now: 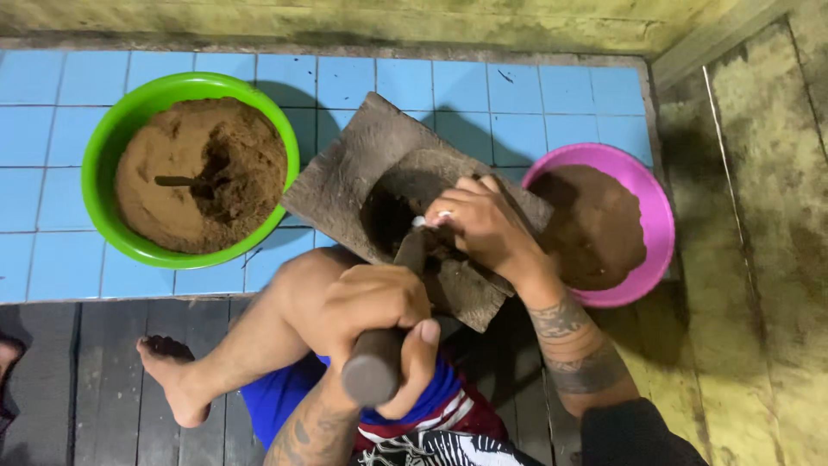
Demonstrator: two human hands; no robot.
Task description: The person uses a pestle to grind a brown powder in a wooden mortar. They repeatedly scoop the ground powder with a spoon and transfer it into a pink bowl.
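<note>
A dark stone slab with a round hollow [345, 168] rests tilted on the blue tiles, leaning against my knee. My left hand [375, 315] grips a thick dark wooden pestle [373, 371] whose lower end reaches into the hollow. My right hand [487, 226] lies over the hollow with fingers curled on the brown paste there, beside the pestle's tip; a ring shows on one finger. Whether it holds any paste I cannot tell.
A green bowl [102, 147] of light brown powdery mix with a spoon stuck in it stands at the left. A pink bowl [660, 211] of darker brown paste sits at the right. My bare leg and foot [177, 380] rest on grey planks. A yellowish wall runs along the right.
</note>
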